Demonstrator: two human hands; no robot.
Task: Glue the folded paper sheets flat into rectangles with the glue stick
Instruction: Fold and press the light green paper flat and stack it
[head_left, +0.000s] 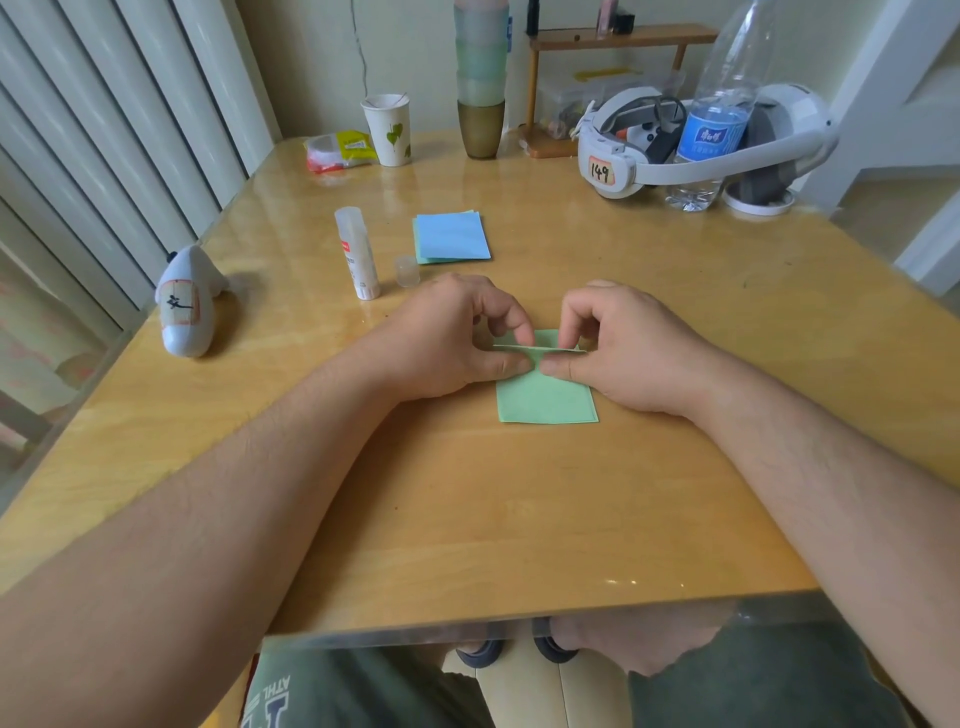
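I see my left hand (457, 332) and right hand (618, 343) pinching the green paper's (545, 400) raised flap on the bench (467, 493).

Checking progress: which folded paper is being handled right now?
The green sheet near the table edge, pinched by both hands; the blue-topped stack lies untouched farther back.

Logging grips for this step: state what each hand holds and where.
Both hands pinch the green paper at its raised far fold edge: left hand on the left part, right hand on the right.
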